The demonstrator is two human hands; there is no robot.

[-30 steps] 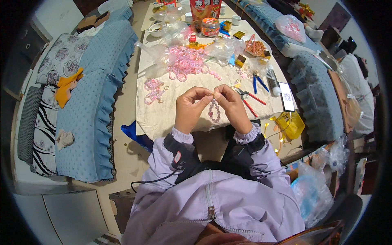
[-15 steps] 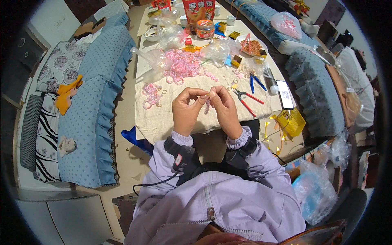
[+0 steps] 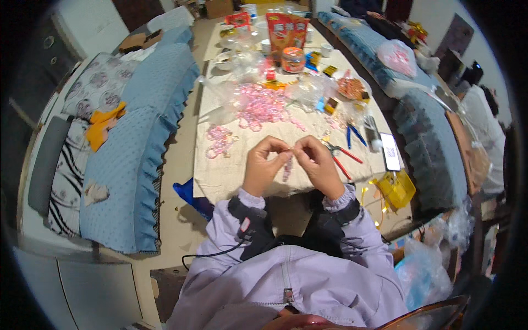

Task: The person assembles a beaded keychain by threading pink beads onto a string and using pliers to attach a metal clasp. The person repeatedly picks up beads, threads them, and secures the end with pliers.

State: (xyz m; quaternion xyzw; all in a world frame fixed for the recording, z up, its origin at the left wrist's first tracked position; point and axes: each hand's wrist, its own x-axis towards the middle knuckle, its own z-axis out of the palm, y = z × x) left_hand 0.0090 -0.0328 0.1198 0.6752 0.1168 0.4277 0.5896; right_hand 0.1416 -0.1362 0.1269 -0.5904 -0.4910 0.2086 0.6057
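My left hand (image 3: 264, 166) and my right hand (image 3: 319, 166) meet over the near edge of the cloth, thumbs and forefingers pinched almost tip to tip. From between them hangs a short strand of pinkish-purple beads (image 3: 287, 168); the tiny part at its top is mostly covered by my fingertips. Beyond my hands lies a heap of pink beaded strands (image 3: 264, 104), with a smaller cluster of pink beaded loops (image 3: 219, 139) to the left. Red-handled pliers (image 3: 345, 158) rest just right of my right hand, and blue-handled pliers (image 3: 356, 136) lie farther off.
A cream cloth (image 3: 220, 179) covers the near table. Farther back stand an orange-lidded jar (image 3: 293, 60), a red food pouch (image 3: 286, 33) and a plate of reddish snacks (image 3: 350, 88). A phone (image 3: 391, 152) lies at the right edge, above a yellow basket (image 3: 397, 190). Blue-covered sofas flank the table.
The whole view has shifted, so the table sits lower and farther right in it. My hands keep their pinch together, and more of the hanging strand shows below the fingers.
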